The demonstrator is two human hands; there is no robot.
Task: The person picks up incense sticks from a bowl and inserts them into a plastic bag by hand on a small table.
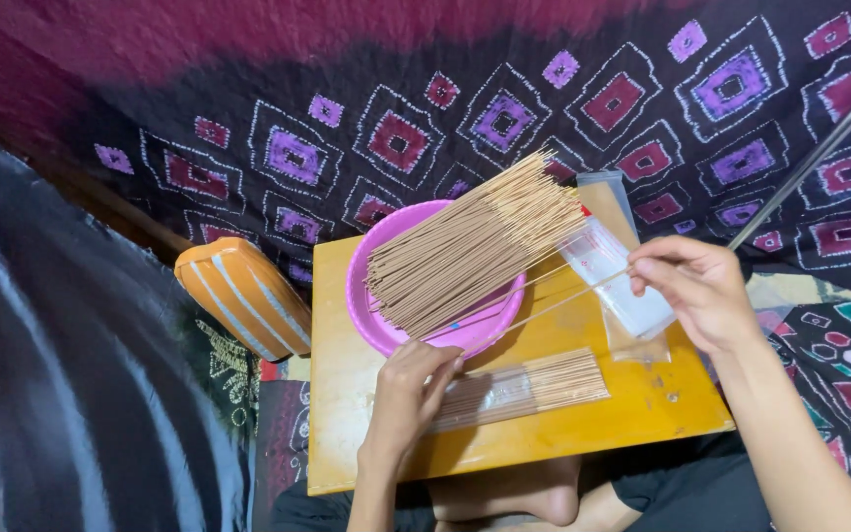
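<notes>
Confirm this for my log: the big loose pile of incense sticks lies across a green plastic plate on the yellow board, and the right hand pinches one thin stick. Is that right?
Not quite. The head view shows the plate is pink, not green. The rest holds: the loose pile of incense sticks lies across it on the yellow board, and the right hand pinches one thin stick.

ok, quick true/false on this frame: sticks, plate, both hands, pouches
1. The loose pile of thin sticks lies across a pink plate. True.
2. The right hand holds a pair of scissors. False: its fingers pinch a few thin sticks.
3. The left hand rests on a packed bundle of sticks lying on the yellow board. True.
4. The clear pouches sit left of the plate. False: they lie to its right, by the right hand.
5. The plate is blue. False: it is pink.
</notes>
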